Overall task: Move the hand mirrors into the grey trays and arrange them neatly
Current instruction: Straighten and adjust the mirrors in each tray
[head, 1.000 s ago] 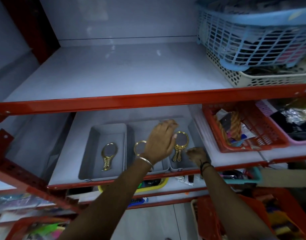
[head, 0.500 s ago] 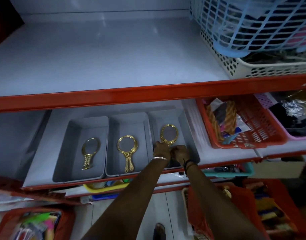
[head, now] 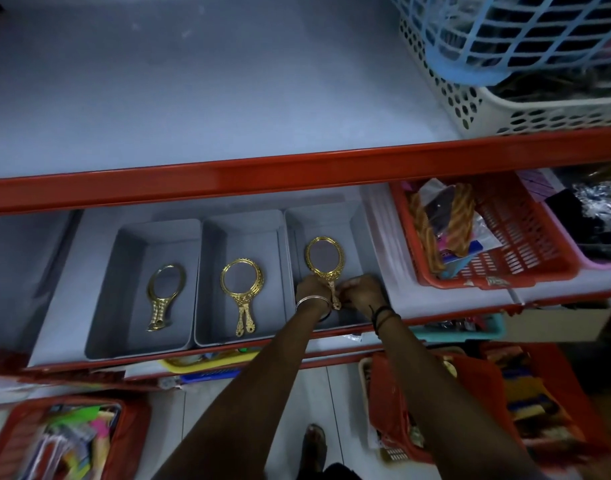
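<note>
Three grey trays stand side by side on the middle shelf: the left tray (head: 124, 271), the middle tray (head: 210, 271) and the right tray (head: 357, 237). A gold hand mirror (head: 163, 292) lies in the left tray. Another gold mirror (head: 242, 289) lies in the middle tray, handle toward me. In the right tray lies an oval gold mirror (head: 324, 256). My left hand (head: 311, 289) and my right hand (head: 359, 294) both pinch its handle from either side.
An orange basket (head: 525, 251) of packaged goods stands right of the trays, a pink one (head: 574, 251) beyond it. The upper shelf (head: 193, 98) carries a white perforated basket (head: 470, 109) with a blue basket (head: 504, 36) in it. More baskets sit below.
My left hand came off the middle tray and joined my right hand at the handle of the mirror in the right tray. The camera tilted downward.
</note>
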Available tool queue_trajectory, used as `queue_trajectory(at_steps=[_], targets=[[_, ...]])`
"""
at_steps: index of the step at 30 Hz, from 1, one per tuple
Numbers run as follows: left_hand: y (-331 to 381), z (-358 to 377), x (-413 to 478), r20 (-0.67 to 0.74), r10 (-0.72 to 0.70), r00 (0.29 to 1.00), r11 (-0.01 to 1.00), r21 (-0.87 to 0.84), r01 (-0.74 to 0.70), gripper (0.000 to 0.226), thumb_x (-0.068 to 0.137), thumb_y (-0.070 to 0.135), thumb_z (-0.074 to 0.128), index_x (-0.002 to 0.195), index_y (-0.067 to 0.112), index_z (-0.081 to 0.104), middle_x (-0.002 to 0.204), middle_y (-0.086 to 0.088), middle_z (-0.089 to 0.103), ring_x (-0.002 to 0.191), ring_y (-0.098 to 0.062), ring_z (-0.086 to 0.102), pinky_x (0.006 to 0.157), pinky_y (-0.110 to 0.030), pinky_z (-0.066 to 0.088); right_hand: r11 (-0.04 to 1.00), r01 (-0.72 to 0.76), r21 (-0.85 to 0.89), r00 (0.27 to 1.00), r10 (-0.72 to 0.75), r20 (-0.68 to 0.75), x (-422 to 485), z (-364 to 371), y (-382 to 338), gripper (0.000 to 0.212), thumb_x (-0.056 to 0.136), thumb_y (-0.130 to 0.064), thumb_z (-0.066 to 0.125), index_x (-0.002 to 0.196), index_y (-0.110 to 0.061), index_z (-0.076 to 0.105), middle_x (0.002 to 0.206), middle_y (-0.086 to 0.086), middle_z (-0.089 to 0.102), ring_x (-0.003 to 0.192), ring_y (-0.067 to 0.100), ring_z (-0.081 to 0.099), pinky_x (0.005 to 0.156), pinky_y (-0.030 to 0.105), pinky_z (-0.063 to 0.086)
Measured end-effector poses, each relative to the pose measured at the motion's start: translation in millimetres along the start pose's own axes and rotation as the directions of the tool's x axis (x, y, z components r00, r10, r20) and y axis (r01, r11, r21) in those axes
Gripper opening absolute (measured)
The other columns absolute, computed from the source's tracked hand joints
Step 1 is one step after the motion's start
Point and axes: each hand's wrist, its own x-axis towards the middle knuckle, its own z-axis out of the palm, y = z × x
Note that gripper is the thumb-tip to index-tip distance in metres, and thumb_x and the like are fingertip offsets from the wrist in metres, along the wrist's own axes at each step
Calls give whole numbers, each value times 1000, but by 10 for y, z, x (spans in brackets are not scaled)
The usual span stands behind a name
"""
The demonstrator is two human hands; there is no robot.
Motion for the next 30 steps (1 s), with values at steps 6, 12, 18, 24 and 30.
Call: queue_trajectory(at_steps=[6,12,18,24,30], targets=[[8,9,-5,-72,28,997,1000,7,-27,23,90,4,54,105,0,72,111,-15,72,104,-30,67,89,-37,56,999,33,-32,999,-34,-36,2,15,39,16,78,5,65,76,-4,77,91,21,75,81,30,70,83,41,60],[-8,29,-8,-81,48,996,999,-18,-50,23,90,1,55,107,-1,71,112,-17,72,105,-32,67,92,-39,56,997,38,-74,998,-42,-48,-21,12,32,17,81,1,62,82,-6,78,92,18,77,87,33,71,84,46,59],[-18,50,-36,-123,19,992,999,-48,-25,24,90,4,54,106,1,72,111,-16,72,104,-31,68,89,-35,55,997,38,-72,998,-42,-53,-52,25,7,19,83,1,60,91,-3,77,95,18,76,89,32,71,86,45,59],[-5,35,-61,-92,33,995,999,-17,-35,22,85,0,60,103,-2,72,108,-18,72,102,-31,68,90,-37,56,996,49,-79,996,-55,-71,-107,59,-11,21,85,3,58,97,1,75,98,19,75,91,32,71,86,40,59],[10,16,-99,-73,50,996,999,-14,-51,24,83,-4,61,104,-3,71,109,-18,72,103,-31,67,91,-36,56,996,52,-76,995,-58,-83,-107,58,-17,19,84,3,60,94,3,76,96,21,75,89,33,71,84,43,60]])
